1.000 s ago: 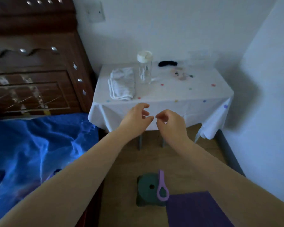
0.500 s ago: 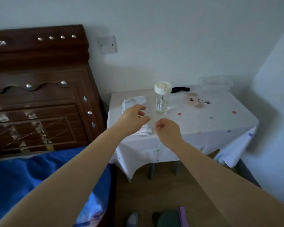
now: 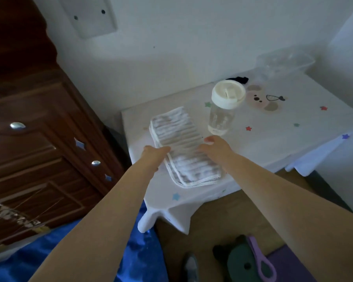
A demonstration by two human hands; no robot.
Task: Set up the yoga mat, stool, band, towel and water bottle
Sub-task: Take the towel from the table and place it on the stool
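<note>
A folded white towel (image 3: 183,143) lies on the small table (image 3: 273,143), near its left front corner. My left hand (image 3: 154,154) grips the towel's left edge, thumb on top. On the opposite edge my right hand (image 3: 214,147) curls its fingers over the towel. A clear water bottle (image 3: 222,112) with a white lid stands just behind my right hand. Down on the wooden floor sits a dark green stool (image 3: 238,263) with a purple band (image 3: 261,259) lying across it, and a purple yoga mat (image 3: 289,265) lies beside it.
A dark wooden headboard (image 3: 39,139) stands left of the table, above a blue bedspread (image 3: 141,257). On the far side of the table are a black item (image 3: 239,79) and a clear plastic container (image 3: 283,62). White walls close the corner behind and right.
I have come closer to the table and both hands have reached forward from mid-air onto the towel's two side edges. The view now looks down on the table top.
</note>
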